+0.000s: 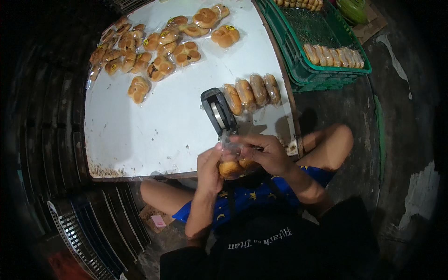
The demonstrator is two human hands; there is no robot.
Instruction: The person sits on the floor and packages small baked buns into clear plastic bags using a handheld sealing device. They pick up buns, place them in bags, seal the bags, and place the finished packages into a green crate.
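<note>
Between my hands, at the near edge of the low white table [157,140], is a bread bun [231,169] in a clear plastic bag. My left hand [210,168] grips the bag from the left. My right hand [267,152] pinches its gathered top, with the fingertips close to the tape dispenser [218,112]. The dispenser is dark and carries a roll of tape [217,113]. Just right of it, several bagged long buns [246,94] lie in a row. The fingers partly hide the bag's neck.
Several bagged flower-shaped breads [161,68] cover the table's far left. A green plastic crate [295,66] with rows of packed buns [332,56] stands off the right edge. Stacked crates [101,224] stand at the lower left. A green object [351,10] lies beyond the green crate.
</note>
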